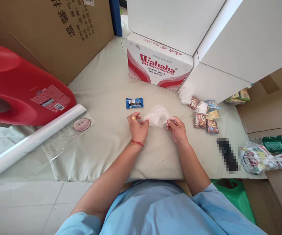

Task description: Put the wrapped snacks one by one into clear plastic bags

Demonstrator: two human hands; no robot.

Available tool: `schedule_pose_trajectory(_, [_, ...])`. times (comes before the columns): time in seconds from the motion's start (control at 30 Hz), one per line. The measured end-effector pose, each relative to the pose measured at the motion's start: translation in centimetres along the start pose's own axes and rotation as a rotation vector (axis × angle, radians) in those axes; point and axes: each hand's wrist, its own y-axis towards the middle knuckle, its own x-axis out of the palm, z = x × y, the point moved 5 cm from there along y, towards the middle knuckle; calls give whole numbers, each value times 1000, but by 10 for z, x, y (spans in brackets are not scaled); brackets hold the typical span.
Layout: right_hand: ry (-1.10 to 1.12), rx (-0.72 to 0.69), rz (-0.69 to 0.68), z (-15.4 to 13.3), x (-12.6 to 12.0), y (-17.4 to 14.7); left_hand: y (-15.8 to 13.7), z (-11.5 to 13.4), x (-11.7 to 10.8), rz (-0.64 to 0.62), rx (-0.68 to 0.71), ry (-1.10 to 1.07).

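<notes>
A thin, whitish see-through plastic bag point(158, 114) is stretched between my two hands, just above the cloth-covered table point(111, 130). My left hand point(139, 130) pinches its left edge between thumb and finger, and there is a ring on one finger and a red cord at the wrist. At the bag's right edge my right hand point(178, 130) grips a gathered bit of the plastic. A small blue wrapped snack point(134, 103) lies flat just beyond my left hand. Whether anything is inside the bag, I cannot tell.
Right of my hands lie several small snack packets point(200, 120) and crumpled white plastic point(186, 94). A Wahaha carton point(159, 63) stands behind. On the left are a red jug point(33, 88) and a roll of plastic film point(47, 133). A bottle point(276, 143) lies far right.
</notes>
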Motion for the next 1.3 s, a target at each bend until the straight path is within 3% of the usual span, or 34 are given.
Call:
schedule_pose_trajectory(0.07, [-12,-18,-16,4,-1,-4,-1,10,-3,-22,154,159])
schedule_pose_trajectory(0.2, [-51,-22,-131,5,-1,-9,-6,24,4,-181,418,342])
schedule_pose_trajectory(0.37, [-68,4,-238,0,3,-13,-7,22,15,-343,494,374])
schedule_pose_trajectory(0.47, [-55,5,-241,-1,4,-13,-3,18,15,-363,408,280])
schedule_pose_trajectory(0.57, [-7,4,-193,-2,1,-11,5,15,8,-288,243,97])
schedule_pose_trajectory(0.67, [-8,-6,-100,-2,-5,-8,12,13,0,-202,122,-36])
schedule_pose_trajectory(0.83, [-12,-65,56,-7,-17,-3,20,13,-9,-102,45,-209])
schedule_pose_trajectory(1.07, [151,-98,273,-12,-43,4,33,13,-15,-21,-226,-664])
schedule_pose_trajectory(1.23, [99,-38,313,-4,-58,12,38,4,-15,22,-305,-581])
schedule_pose_trajectory(1.3, [-19,-98,384,-6,-65,11,37,0,-13,11,-341,-550])
